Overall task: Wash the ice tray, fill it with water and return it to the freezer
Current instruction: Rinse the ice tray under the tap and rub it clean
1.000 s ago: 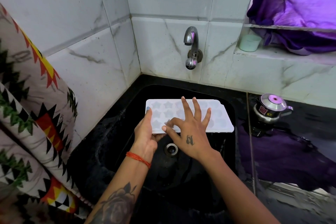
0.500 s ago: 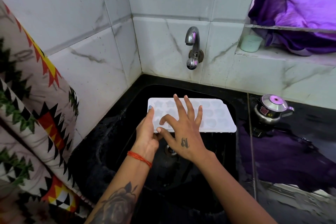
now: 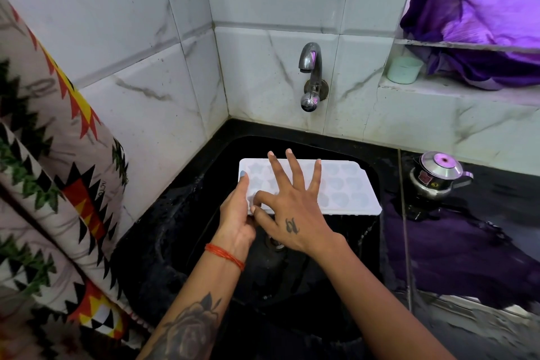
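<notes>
The white ice tray [image 3: 344, 188] is held level over the black sink [image 3: 175, 228], below the closed tap [image 3: 311, 79]. Its left end is pinched by the left hand [image 3: 236, 216]; the right hand [image 3: 287, 207], fingers spread, is laid across the moulds. Washing appears under way; next, the tap likely needs opening.

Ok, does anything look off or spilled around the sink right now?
Nothing stands out. The ice tray sits level over the black sink, left hand gripping its end, right hand spread on top. The tap shows no running water.
</notes>
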